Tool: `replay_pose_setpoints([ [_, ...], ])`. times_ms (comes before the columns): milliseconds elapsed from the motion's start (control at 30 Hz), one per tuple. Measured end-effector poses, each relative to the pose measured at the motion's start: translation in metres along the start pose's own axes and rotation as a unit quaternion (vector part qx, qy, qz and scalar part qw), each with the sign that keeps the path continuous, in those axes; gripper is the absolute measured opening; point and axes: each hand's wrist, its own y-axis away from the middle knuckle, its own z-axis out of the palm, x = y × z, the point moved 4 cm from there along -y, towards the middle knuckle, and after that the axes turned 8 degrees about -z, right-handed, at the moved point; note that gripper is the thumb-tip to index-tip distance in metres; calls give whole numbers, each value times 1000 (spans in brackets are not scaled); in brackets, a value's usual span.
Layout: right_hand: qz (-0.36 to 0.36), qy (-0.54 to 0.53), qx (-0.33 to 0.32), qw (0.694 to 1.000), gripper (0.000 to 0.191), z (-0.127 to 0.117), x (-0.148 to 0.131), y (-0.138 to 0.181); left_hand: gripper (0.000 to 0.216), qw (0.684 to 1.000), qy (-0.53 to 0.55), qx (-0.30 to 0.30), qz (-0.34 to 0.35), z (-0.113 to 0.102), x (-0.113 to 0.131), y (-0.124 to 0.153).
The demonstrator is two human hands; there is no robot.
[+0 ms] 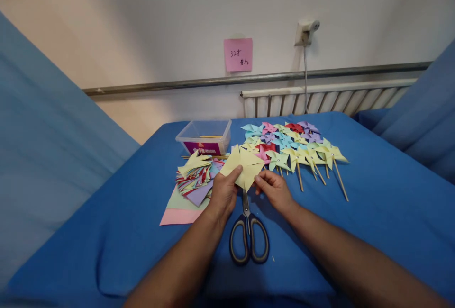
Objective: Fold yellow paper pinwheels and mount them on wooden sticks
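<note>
A pale yellow square of paper [245, 168] with slits cut in from its corners is held up over the middle of the table. My left hand [225, 189] grips its lower left side, the thumb lying on top. At the lower right edge, the thumb and fingers of my right hand [273, 189] are pinched together on the paper. Just below the paper lies a pair of scissors [248, 237] with dark handles towards me; the blade tips are hidden under the sheet. Left of my left hand is a stack of folded or cut coloured papers [194, 177].
Several paper pinwheels [284, 142] on sticks lie to the right on the blue-covered table [135, 232]. A clear plastic box [204, 132] holding thin sticks stands behind the paper stack. Flat pink sheets [181, 215] lie below the stack. Blue curtains [42, 123] hang at both sides.
</note>
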Motion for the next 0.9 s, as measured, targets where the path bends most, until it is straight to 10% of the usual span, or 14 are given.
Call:
replay_pose_setpoints([
  [233, -115, 78, 116, 984, 40, -9, -10, 1, 41, 1000, 17, 23, -8, -2, 2, -2],
  [467, -296, 301, 14, 906, 38, 0, -34, 10, 43, 999, 15, -18, -27, 2, -1, 1],
  [633, -289, 323, 37, 901, 4, -4, -33, 7, 43, 998, -1, -40, -39, 6, -2, 3],
  [900, -214, 262, 48, 940, 13, -10, -25, 3, 46, 996, -42, -51, -67, 9, -5, 6],
])
